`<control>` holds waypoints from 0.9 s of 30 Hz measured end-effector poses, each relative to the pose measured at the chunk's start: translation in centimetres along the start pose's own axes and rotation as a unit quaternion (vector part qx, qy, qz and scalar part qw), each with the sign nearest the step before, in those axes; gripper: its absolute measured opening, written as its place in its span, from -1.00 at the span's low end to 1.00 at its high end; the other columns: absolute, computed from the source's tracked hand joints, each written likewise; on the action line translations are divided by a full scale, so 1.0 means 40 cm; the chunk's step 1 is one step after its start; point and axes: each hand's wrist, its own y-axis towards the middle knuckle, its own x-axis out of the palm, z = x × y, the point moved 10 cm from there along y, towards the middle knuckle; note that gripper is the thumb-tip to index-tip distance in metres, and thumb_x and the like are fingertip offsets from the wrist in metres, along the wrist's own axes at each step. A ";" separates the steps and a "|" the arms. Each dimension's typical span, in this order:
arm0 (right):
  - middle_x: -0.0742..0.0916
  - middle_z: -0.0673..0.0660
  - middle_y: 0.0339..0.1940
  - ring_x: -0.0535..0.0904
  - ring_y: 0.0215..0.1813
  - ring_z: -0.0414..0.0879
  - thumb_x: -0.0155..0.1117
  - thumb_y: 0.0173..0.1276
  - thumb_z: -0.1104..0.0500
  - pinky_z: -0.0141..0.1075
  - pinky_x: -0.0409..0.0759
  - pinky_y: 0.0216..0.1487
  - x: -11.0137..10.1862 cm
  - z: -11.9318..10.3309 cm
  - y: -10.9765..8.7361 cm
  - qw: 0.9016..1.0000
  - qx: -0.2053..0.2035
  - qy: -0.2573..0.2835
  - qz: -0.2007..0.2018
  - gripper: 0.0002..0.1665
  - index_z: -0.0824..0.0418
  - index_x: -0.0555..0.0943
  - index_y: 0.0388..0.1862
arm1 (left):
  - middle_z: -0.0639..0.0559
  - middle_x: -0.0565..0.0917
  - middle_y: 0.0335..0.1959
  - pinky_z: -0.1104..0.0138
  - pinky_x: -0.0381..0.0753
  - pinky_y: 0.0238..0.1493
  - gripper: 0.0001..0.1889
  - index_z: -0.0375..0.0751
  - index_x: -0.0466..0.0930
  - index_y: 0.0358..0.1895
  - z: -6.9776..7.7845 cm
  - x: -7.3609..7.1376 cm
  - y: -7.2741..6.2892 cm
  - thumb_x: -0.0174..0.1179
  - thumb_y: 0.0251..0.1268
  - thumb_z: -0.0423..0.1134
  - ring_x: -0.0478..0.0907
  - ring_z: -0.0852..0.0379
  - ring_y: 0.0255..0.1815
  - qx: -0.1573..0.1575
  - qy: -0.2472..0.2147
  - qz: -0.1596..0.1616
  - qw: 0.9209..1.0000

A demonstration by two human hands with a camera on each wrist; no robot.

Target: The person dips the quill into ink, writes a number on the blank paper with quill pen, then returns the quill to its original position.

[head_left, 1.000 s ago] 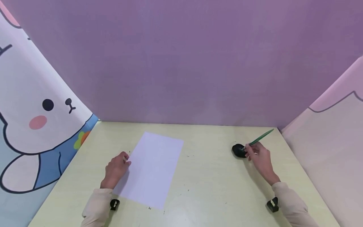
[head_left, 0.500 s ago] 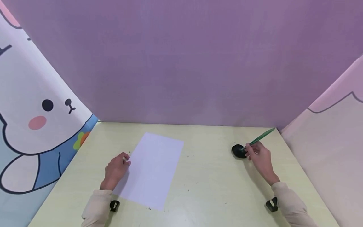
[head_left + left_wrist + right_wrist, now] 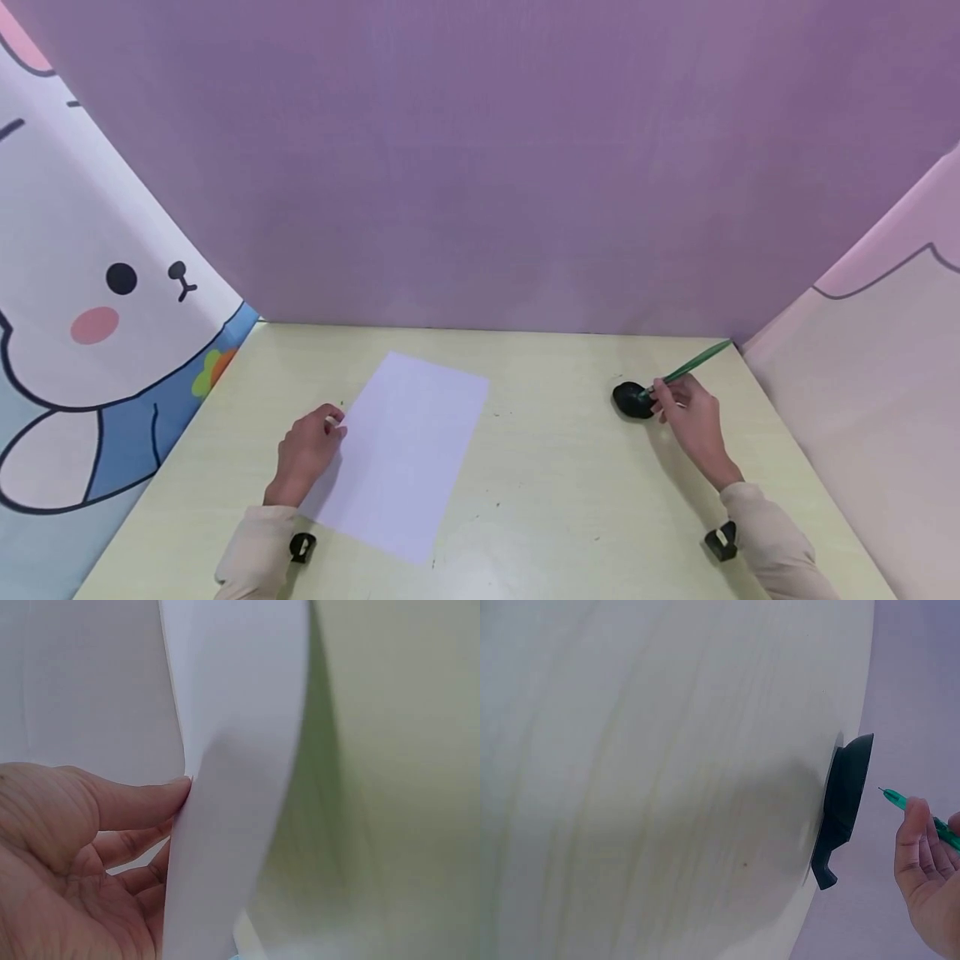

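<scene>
Pinching the white paper (image 3: 408, 454) on the table (image 3: 555, 458), the left hand (image 3: 306, 450) shows its thumb and fingers best in the left wrist view. From the head, the green pen (image 3: 699, 360) in the right hand's (image 3: 693, 422) fingers seems to touch the black thing (image 3: 630, 400), but the right wrist view shows a gap.

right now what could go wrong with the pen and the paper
The left hand pinches only one edge of the white paper sheet, which bends there, so it might crease or slip free. The right hand holds the green pen with its tip just off the black dish; a small slip could knock the dish.
</scene>
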 end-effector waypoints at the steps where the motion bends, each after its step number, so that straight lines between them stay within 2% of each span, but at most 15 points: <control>1: 0.79 0.46 -0.21 0.71 -0.47 -0.21 0.21 0.60 0.26 -0.33 0.69 -0.53 0.001 -0.001 -0.001 1.000 0.002 -0.001 0.000 -0.78 0.46 0.57 -0.02 | -0.18 0.71 -0.27 0.20 0.44 -0.44 -0.81 -0.31 0.62 0.02 0.000 0.000 0.000 0.19 0.47 -0.31 0.58 -0.03 -0.38 0.000 0.000 0.000 1.000; 11: 0.73 0.59 -0.25 0.72 -0.46 -0.21 0.19 0.56 0.39 -0.29 0.74 -0.47 -0.005 -0.093 -0.018 0.999 -0.009 0.037 -0.011 -0.82 0.58 0.53 -0.07 | -0.18 0.69 -0.25 0.20 0.44 -0.43 -0.78 -0.31 0.65 0.05 0.016 0.000 -0.005 0.18 0.48 -0.30 0.57 -0.03 -0.37 0.004 -0.008 -0.002 1.000; 21: 0.74 0.56 -0.23 0.74 -0.43 -0.14 0.20 0.57 0.37 -0.26 0.76 -0.44 -0.003 -0.077 -0.014 0.999 -0.001 0.043 -0.010 -0.82 0.56 0.54 -0.06 | -0.18 0.71 -0.24 0.19 0.47 -0.42 -0.78 -0.28 0.66 0.08 0.036 0.003 -0.009 0.19 0.49 -0.30 0.59 -0.02 -0.35 0.003 -0.009 0.000 1.000; 27: 0.74 0.57 -0.23 0.74 -0.44 -0.16 0.20 0.56 0.38 -0.27 0.76 -0.44 -0.007 -0.093 -0.017 0.999 -0.007 0.042 -0.010 -0.82 0.57 0.54 -0.06 | -0.19 0.72 -0.23 0.20 0.46 -0.41 -0.77 -0.29 0.67 0.08 0.041 0.006 -0.008 0.19 0.49 -0.31 0.59 -0.02 -0.35 0.001 -0.010 0.000 1.000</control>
